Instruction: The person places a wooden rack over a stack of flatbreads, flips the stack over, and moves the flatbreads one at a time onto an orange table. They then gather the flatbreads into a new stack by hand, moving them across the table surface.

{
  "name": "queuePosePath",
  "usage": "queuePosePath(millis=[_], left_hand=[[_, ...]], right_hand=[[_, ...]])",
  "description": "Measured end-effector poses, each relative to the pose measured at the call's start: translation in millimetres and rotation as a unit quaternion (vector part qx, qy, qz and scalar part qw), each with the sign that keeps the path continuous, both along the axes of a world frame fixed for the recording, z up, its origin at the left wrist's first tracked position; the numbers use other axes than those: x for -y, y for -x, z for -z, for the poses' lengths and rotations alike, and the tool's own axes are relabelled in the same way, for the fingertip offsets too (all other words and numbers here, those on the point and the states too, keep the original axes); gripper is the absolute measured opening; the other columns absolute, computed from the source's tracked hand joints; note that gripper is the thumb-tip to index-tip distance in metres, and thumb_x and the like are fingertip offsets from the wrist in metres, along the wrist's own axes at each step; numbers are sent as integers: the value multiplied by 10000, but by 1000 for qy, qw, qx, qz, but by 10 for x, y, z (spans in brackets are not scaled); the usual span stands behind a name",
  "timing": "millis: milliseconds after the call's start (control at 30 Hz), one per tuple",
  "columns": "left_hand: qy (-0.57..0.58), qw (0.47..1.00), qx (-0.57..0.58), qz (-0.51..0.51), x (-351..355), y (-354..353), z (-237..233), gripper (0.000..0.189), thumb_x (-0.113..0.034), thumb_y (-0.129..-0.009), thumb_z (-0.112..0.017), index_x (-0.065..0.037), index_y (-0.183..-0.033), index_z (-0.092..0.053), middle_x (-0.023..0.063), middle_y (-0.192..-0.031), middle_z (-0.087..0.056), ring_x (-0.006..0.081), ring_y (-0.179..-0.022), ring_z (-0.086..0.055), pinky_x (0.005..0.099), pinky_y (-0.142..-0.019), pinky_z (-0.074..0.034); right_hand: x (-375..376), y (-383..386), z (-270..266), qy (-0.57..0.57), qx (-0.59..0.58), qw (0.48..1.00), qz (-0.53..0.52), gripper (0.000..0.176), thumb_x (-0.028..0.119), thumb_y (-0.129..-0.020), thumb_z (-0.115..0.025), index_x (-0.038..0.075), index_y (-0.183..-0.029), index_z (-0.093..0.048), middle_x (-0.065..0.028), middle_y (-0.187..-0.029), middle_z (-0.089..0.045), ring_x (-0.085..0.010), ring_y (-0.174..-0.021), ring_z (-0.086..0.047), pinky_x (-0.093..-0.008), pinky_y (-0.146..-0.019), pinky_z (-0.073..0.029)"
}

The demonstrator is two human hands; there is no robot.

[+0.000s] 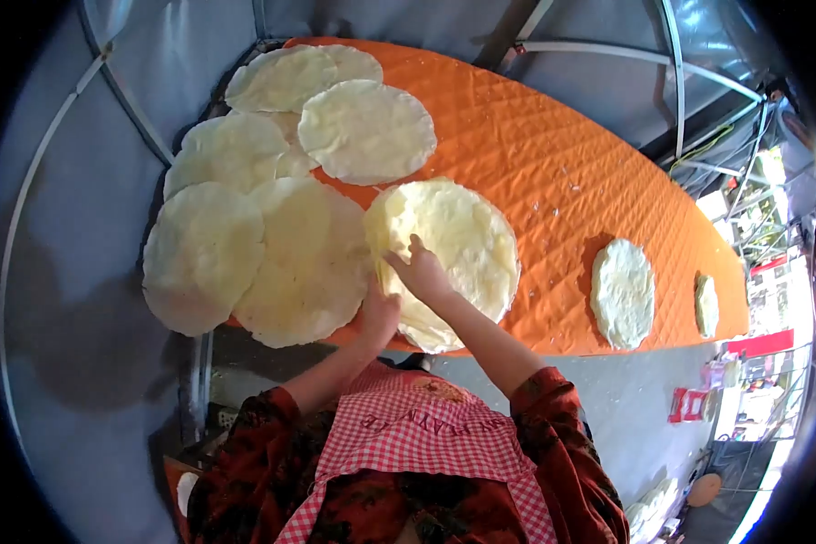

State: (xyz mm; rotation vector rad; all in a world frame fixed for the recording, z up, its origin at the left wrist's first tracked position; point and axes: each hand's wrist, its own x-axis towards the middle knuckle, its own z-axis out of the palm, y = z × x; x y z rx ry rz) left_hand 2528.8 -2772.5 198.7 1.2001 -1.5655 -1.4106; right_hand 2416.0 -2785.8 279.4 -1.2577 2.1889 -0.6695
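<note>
On the orange quilted cloth [553, 199] lies a thick round stack of thin pale dough sheets [467, 245]. My left hand [380, 313] is at the stack's left edge, its fingers partly hidden against the sheets; whether it grips an edge cannot be made out. My right hand [422, 274] rests over the left part of the stack, with the thumb and forefinger apart and nothing visible between them. Left of the stack, overlapping single sheets [304, 258] lie flat, and another round sheet [367, 131] lies behind them.
Two smaller dough stacks stand toward the right, one oval [623, 295] and one at the far end [706, 306]. A grey tarp wall [72, 299] with metal poles borders the left. The table's front edge runs close to my apron [426, 426].
</note>
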Motion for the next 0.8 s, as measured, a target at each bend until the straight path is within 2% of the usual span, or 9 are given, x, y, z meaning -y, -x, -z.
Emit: queuePosePath(millis=[67, 100, 333, 467, 533, 567, 600, 667, 800], left_hand=[[173, 982, 79, -7, -122, 30, -49, 729, 1, -763, -538, -17, -1410, -203, 317, -1159, -526, 390, -882, -613, 431, -697, -502], [128, 987, 92, -10, -183, 55, -127, 670, -3, -774, -531, 12, -1379, -243, 306, -1221, -493, 454, -1003, -535, 483, -781, -461], [-13, 981, 146, 127, -248, -28, -448, 666, -134, -813, -609, 25, -1364, -270, 308, -1101, -553, 429, -875, -587, 464, -740, -487], [141, 978, -110, 102, -211, 39, -365, 688, -265, -837, -670, 9, -1350, -303, 208, -1190, -534, 313, -1047, -564, 381, -899, -441], [-106, 972, -192, 82, -71, -92, -723, 698, -306, -835, -667, -47, -1370, -300, 156, -1235, -510, 286, -1147, -506, 403, -920, -423], [-211, 951, -219, 54, 0, -136, -815, 706, -329, -834, -665, -74, -1379, -298, 133, -1258, -496, 278, -1191, -476, 420, -932, -412], [-279, 934, -223, 18, 96, -160, -721, 717, -357, -830, -662, -98, -1388, -294, 115, -1280, -476, 281, -1227, -442, 448, -947, -396], [-385, 875, -292, 9, 219, -132, -372, 651, -504, -886, -527, -154, -1396, -325, 90, -1398, -377, 292, -1245, -410, 618, -974, -308], [-417, 709, -526, 216, 511, -62, -610, 751, -664, -883, -345, -167, -1441, -270, 91, -1479, -292, 307, -1326, -319, 614, -1027, -260]], right_hand=[[161, -96, -69, -71, -6, 997, -18, 764, 510, -786, -636, -114, -1178, -434, -310, -1055, -598, -416, -1005, -593, -434, -850, -486], [216, -123, -103, -107, -9, 994, -26, 775, 520, -773, -641, -117, -1164, -437, -316, -1049, -596, -421, -1004, -591, -434, -856, -484], [399, -34, 71, -166, -136, 973, -81, 589, 278, -693, -697, -63, -1128, -493, -289, -1038, -606, -404, -996, -595, -423, -856, -490], [559, 617, 45, -48, -235, 963, -126, 530, 173, -663, -674, -12, -1145, -557, -277, -1045, -603, -375, -1032, -585, -425, -844, -494], [495, 1076, -859, -29, 5, 999, -29, 544, 175, -627, -685, -16, -1125, -580, -207, -1021, -624, -294, -969, -608, -389, -789, -499], [397, 779, -1648, -24, -115, 993, 2, 299, 150, -654, -655, -18, -901, -672, -152, -843, -675, -265, -788, -644, -359, -735, -503], [287, 1010, -1892, 43, -24, 999, 6, 273, 128, -659, -631, -26, -882, -666, -120, -773, -660, -215, -678, -626, -337, -628, -507], [65, 1381, -2168, 144, 197, 970, 12, 331, 50, -675, -593, -49, -989, -625, -111, -848, -642, -192, -677, -610, -319, -638, -510], [-469, 1761, -1970, 199, 352, 899, 167, 347, 24, -742, -585, -117, -1059, -564, -156, -936, -628, -250, -793, -637, -359, -730, -534]])
